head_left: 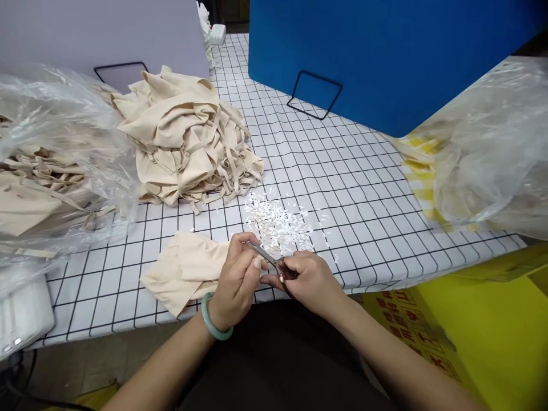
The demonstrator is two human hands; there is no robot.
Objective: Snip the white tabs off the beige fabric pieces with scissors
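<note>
My left hand (238, 279), with a green bangle (209, 319) at its wrist, is closed on a beige cloth piece (188, 265) that lies on the table to its left. My right hand (312, 279) is wrapped round the brown handles of a pair of scissors (268, 257). Their metal blades point left and rest by the left fingertips, at the cloth's edge. Whatever lies right at the blade tips is mostly hidden by my fingers. Just beyond both hands spreads a heap of small white snippets (278, 222).
A tall pile of beige cloth pieces (188, 137) stands at the back left. Clear plastic bags (98, 131) flank the left, with another plastic bag (492, 148) at right. A blue board (377, 51) rises behind the checked tablecloth (363, 171). A yellow box (492, 319) sits below right.
</note>
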